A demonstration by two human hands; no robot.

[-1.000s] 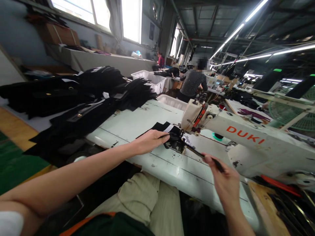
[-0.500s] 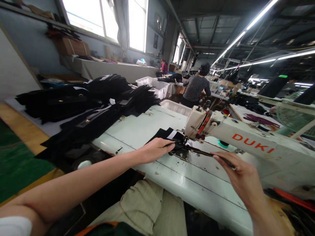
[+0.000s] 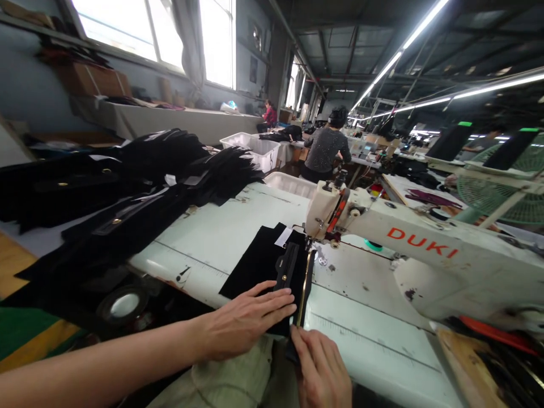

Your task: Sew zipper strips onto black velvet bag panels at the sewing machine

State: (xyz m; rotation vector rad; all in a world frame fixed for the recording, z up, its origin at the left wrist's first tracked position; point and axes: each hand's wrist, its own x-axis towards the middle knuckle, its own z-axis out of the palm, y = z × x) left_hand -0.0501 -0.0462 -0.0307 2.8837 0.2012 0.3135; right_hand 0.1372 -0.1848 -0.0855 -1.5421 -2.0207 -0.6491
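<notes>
A black fabric panel [image 3: 250, 263] lies on the sewing machine's pale table, its far end by the needle. On it are a white label [image 3: 283, 237] and a black strip [image 3: 286, 269] with a small gold stud. My left hand [image 3: 244, 320] rests flat on the panel, fingers stretched out across the strip's near end. Along the panel's right edge runs a zipper [image 3: 303, 292] with gold teeth, reaching from the needle area toward me. My right hand [image 3: 321, 362] pinches the zipper's near end at the table's front edge. The fingertips partly hide that end.
The sewing machine [image 3: 420, 235] stands across the right side. Stacked black fabric pieces [image 3: 157, 164] cover the left. White plastic crates [image 3: 250, 144] stand behind the table. Farther off, a person in a dark speckled top [image 3: 325, 150] sits facing away. A green fan [image 3: 488, 190] is at right.
The black panel now lies spread flat toward me. My left hand has gone from pinching near the needle to lying flat; my right hand has moved left and nearer with the zipper. The view has shifted.
</notes>
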